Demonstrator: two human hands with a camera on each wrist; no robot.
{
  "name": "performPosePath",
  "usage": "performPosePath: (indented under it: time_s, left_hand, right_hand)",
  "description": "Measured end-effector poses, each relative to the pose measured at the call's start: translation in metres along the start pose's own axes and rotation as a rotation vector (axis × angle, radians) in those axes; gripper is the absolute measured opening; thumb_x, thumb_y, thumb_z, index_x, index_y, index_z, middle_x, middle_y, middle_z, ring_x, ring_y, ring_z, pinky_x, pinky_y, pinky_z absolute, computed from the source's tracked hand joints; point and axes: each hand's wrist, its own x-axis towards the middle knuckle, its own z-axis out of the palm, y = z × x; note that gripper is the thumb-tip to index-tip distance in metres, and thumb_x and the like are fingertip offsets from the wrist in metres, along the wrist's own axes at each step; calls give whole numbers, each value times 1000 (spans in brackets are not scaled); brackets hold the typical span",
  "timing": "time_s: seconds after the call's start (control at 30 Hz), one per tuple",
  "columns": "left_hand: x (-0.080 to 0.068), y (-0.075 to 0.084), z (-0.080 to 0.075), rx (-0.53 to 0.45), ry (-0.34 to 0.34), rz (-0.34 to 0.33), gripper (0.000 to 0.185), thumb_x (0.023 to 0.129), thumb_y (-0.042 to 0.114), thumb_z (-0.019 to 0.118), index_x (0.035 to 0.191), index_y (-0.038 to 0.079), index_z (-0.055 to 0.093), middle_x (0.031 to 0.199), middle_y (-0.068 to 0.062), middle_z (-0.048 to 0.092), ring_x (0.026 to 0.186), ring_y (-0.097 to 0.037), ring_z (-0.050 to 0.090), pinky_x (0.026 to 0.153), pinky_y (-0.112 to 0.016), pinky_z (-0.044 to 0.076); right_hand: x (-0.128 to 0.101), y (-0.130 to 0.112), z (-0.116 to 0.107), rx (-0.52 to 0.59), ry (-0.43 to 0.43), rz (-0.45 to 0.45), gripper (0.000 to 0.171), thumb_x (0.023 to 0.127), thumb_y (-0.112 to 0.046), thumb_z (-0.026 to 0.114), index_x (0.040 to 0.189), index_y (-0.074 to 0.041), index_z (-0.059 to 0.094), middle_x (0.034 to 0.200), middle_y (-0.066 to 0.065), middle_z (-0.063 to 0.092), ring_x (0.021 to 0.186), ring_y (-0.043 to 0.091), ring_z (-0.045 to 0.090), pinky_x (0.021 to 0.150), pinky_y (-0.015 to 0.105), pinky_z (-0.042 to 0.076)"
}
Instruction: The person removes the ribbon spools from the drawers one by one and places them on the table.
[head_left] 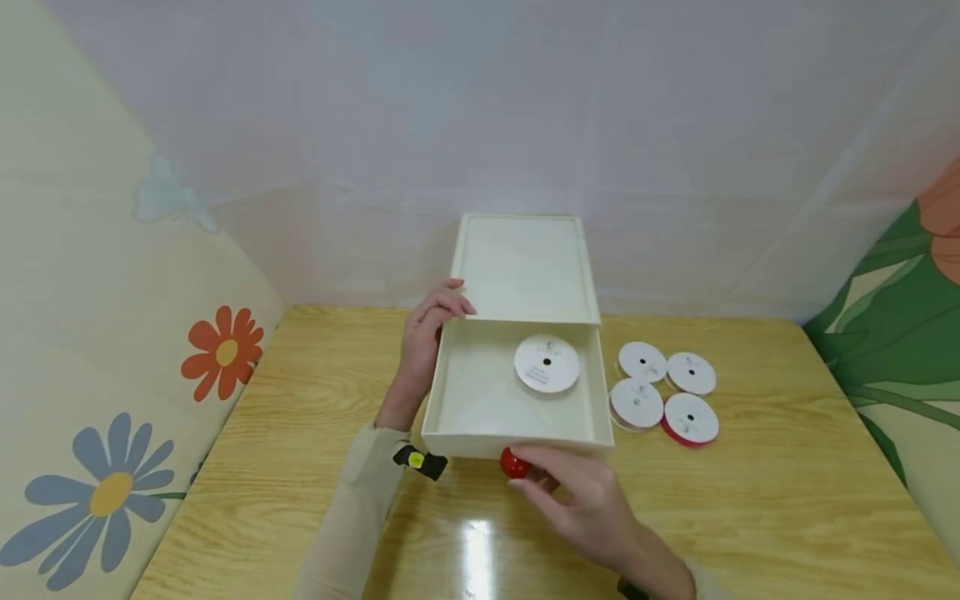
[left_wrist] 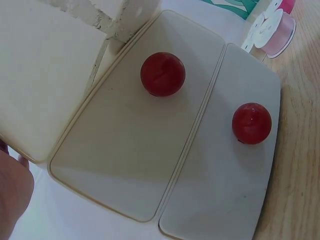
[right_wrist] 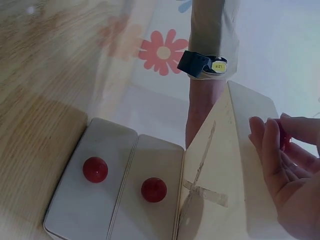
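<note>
A white drawer cabinet [head_left: 525,267] stands on the wooden table, its top drawer [head_left: 480,383] pulled out towards me. One white-faced ribbon spool [head_left: 547,364] lies flat inside that drawer, right of its middle. With thumb and fingers my right hand [head_left: 581,500] pinches the red round knob [head_left: 514,463] on the drawer's front. My left hand [head_left: 431,333] rests on the cabinet's left side, fingers lying over the top edge near the drawer opening. In the left wrist view, two lower drawer fronts stay closed, each with a red knob [left_wrist: 163,74].
Several ribbon spools [head_left: 637,404] lie grouped on the table just right of the drawer; one has bright pink ribbon [head_left: 690,420]. A pale cloth wall [head_left: 360,167] stands behind the cabinet, with flower-printed panels [head_left: 112,496] at the sides.
</note>
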Motion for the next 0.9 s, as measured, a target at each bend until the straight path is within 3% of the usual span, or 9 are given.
performPosePath:
  time_s: [0.33, 0.63, 0.9]
  left_hand:
    - [1, -2, 0, -17, 9, 14, 20, 92, -7, 39, 79, -18, 50, 89, 3, 70, 125, -25, 51, 119, -42, 26]
    - [0, -1, 1, -22, 27, 7, 19, 92, -6, 40, 79, -19, 49, 88, 3, 70, 124, -24, 51, 119, -41, 27]
    - [0, 0, 1, -22, 19, 14, 19, 92, -8, 39, 79, -18, 49, 88, 3, 70, 125, -24, 51, 119, -41, 26]
  right_hand:
    - [-7, -4, 1, -9, -25, 21, 26, 102, -19, 66, 110, 5, 70, 92, 15, 76, 68, 10, 70, 64, 10, 54]
    - [-12, 0, 3, -34, -35, -34, 27, 104, -19, 63, 111, 6, 70, 90, 13, 76, 66, 8, 69, 63, 9, 53]
    - [1, -9, -13, -208, -45, -134, 26, 107, -20, 57, 104, -2, 75, 89, 4, 76, 71, 9, 71, 64, 16, 57]
